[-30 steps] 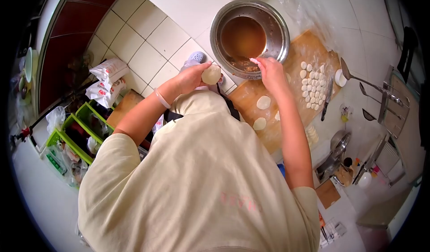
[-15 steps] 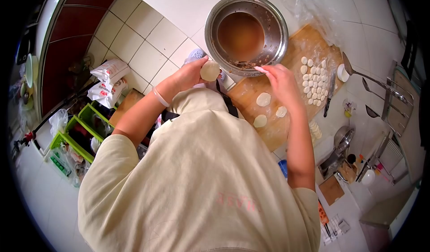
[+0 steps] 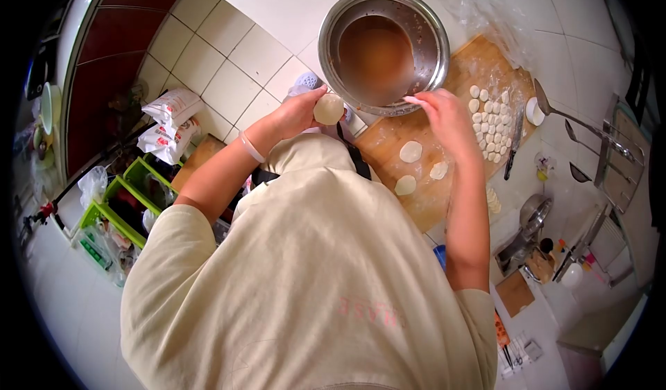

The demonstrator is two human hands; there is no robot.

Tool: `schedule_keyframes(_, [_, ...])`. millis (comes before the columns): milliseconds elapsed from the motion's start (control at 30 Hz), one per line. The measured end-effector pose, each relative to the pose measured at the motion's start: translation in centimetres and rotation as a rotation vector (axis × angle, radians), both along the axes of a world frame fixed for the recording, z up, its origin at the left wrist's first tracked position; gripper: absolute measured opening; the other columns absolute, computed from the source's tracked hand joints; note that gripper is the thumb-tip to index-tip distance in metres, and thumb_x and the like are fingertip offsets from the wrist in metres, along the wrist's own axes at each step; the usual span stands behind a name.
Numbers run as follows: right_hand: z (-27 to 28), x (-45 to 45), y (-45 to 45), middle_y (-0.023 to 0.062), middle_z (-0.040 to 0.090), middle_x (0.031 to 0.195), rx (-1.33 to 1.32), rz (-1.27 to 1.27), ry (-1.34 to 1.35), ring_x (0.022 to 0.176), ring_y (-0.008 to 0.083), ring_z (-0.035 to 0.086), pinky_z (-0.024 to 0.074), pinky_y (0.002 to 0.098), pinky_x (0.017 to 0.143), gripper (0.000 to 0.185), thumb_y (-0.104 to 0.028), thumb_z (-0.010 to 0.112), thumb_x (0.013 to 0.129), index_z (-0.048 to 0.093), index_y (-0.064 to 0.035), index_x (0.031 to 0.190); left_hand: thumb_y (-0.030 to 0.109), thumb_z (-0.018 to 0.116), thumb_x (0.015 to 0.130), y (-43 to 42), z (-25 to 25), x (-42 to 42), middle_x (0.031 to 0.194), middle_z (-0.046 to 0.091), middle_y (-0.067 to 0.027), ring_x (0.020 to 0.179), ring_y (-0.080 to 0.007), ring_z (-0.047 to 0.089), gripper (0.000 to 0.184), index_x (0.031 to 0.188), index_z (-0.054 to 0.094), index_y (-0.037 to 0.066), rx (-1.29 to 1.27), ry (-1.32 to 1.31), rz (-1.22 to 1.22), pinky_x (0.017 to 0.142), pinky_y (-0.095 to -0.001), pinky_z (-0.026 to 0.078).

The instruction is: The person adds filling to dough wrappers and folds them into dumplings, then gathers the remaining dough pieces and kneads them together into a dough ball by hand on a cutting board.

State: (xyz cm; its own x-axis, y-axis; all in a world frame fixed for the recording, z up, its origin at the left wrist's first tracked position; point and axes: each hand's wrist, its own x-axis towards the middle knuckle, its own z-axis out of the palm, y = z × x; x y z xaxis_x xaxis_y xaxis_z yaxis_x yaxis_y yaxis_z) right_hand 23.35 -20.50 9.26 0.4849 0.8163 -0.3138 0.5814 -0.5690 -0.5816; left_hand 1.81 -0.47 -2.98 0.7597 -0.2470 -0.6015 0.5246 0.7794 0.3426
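A round, flat dough wrapper [image 3: 329, 110] is held in my left hand [image 3: 300, 113], its fingers closed on the edge. My right hand [image 3: 444, 116] pinches the light-coloured handle of a slim utensil [image 3: 412, 100] at the near rim of a steel bowl [image 3: 435, 50]. The utensil's far end is blurred and cannot be made out. Brownish filling [image 3: 375, 50] lies inside the bowl, with bits stuck to its wall. Below the bowl, a few loose wrappers [image 3: 411, 151] lie flat on the wooden board [image 3: 388, 137].
Several rows of small dough pieces [image 3: 492, 123] sit on the board's right part, beside a knife [image 3: 514, 144]. Ladles [image 3: 579, 123] and a metal rack [image 3: 619, 154] stand further right. Green baskets [image 3: 128, 196] and printed bags [image 3: 170, 123] are at the left.
My right hand and the utensil have shifted slightly right and up along the bowl's rim. The dark filling seen at the utensil's end is no longer distinct. My left hand keeps the wrapper.
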Motion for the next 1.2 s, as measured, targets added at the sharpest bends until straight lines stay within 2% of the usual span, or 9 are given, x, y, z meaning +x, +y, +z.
schedule_keyframes(133, [-0.2,0.2,0.2,0.0204,0.064,0.095,-0.055,-0.106,-0.129,0.086,0.0380,0.062,0.0499,0.0439,0.076,0.019,-0.012,0.054,0.093,0.069,-0.0025,0.102,0.047,0.029,0.103,-0.5,-1.3,-0.1,0.129,0.056,-0.0117,0.122,-0.0225,0.053,0.058,0.133,0.047,0.001,-0.008,-0.028,-0.026,0.107,-0.0379,0.037])
schedule_keyframes(333, [-1.5,-2.3,-0.3,0.0197,0.063,0.091,-0.152,-0.001,-0.170,0.084,0.0392,0.062,0.0484,0.0470,0.073,0.023,-0.020,0.053,0.096,0.068,-0.0043,0.101,0.054,0.029,0.099,-1.6,-1.2,0.3,0.129,0.057,-0.0120,0.123,-0.0221,0.051,0.066,0.135,0.046,0.001,-0.120,-0.056,-0.062,0.107,-0.0387,0.037])
schedule_keyframes(400, [0.4,-2.6,-0.4,0.0197,0.063,0.090,-0.155,-0.040,-0.140,0.083,0.0394,0.061,0.0482,0.0472,0.073,0.023,-0.020,0.052,0.096,0.068,-0.0040,0.101,0.049,0.030,0.099,-1.6,-1.7,0.0,0.130,0.056,-0.0127,0.123,-0.0233,0.052,0.063,0.134,0.047,-0.001,-0.270,-0.082,0.025,0.107,-0.0391,0.037])
schedule_keyframes(500, [1.2,-2.4,0.9,0.0196,0.062,0.091,-0.163,-0.062,-0.167,0.083,0.0394,0.061,0.0481,0.0475,0.072,0.022,-0.020,0.052,0.096,0.067,-0.0039,0.100,0.042,0.031,0.099,-1.8,-2.6,-0.5,0.131,0.056,-0.0132,0.123,-0.0244,0.052,0.058,0.133,0.047,-0.002,-0.277,-0.066,0.043,0.107,-0.0391,0.037])
schedule_keyframes(700, [-2.9,-2.3,1.1,0.0193,0.063,0.092,-0.132,0.067,-0.224,0.084,0.0388,0.062,0.0486,0.0474,0.073,0.022,-0.020,0.052,0.096,0.067,-0.0042,0.102,0.033,0.029,0.099,-2.3,-2.9,-0.5,0.129,0.057,-0.0169,0.120,-0.0270,0.053,0.051,0.130,0.047,-0.003,-0.235,-0.049,0.024,0.103,-0.0399,0.039])
schedule_keyframes(900, [0.7,-1.9,-0.2,0.0199,0.063,0.093,-0.171,0.007,-0.241,0.082,0.0399,0.062,0.0487,0.0484,0.072,0.025,-0.023,0.049,0.098,0.066,-0.0051,0.101,0.032,0.027,0.100,-3.0,-3.5,-0.1,0.133,0.054,-0.0169,0.122,-0.0294,0.052,0.051,0.133,0.044,-0.002,-0.164,0.107,0.009,0.104,-0.0425,0.039])
schedule_keyframes(1000, [0.1,-2.5,-0.6,0.0204,0.063,0.092,-0.223,-0.014,-0.302,0.082,0.0399,0.062,0.0489,0.0485,0.072,0.028,-0.025,0.047,0.099,0.066,-0.0051,0.102,0.033,0.026,0.100,-4.2,-4.4,1.0,0.134,0.053,-0.0156,0.125,-0.0306,0.050,0.050,0.134,0.044,0.001,-0.381,0.048,-0.002,0.104,-0.0439,0.039])
schedule_keyframes(1100, [-0.9,-4.1,-0.9,0.0192,0.064,0.091,-0.313,0.011,-0.345,0.080,0.0391,0.062,0.0491,0.0477,0.070,0.025,-0.023,0.049,0.098,0.066,-0.0076,0.108,0.038,0.029,0.101,-5.2,-3.9,2.3,0.136,0.052,-0.0123,0.122,-0.0268,0.054,0.052,0.136,0.042,0.002,-0.393,0.021,0.073,0.105,-0.0394,0.040])
schedule_keyframes(1200, [-0.5,-5.7,-1.0,0.0174,0.064,0.089,-0.336,0.030,-0.358,0.077,0.0382,0.063,0.0492,0.0473,0.067,0.025,-0.021,0.051,0.097,0.065,-0.0112,0.114,0.039,0.028,0.102,-5.8,-3.4,3.1,0.136,0.052,-0.0130,0.120,-0.0283,0.056,0.052,0.137,0.042,0.004,-0.390,-0.040,0.096,0.104,-0.0394,0.042])
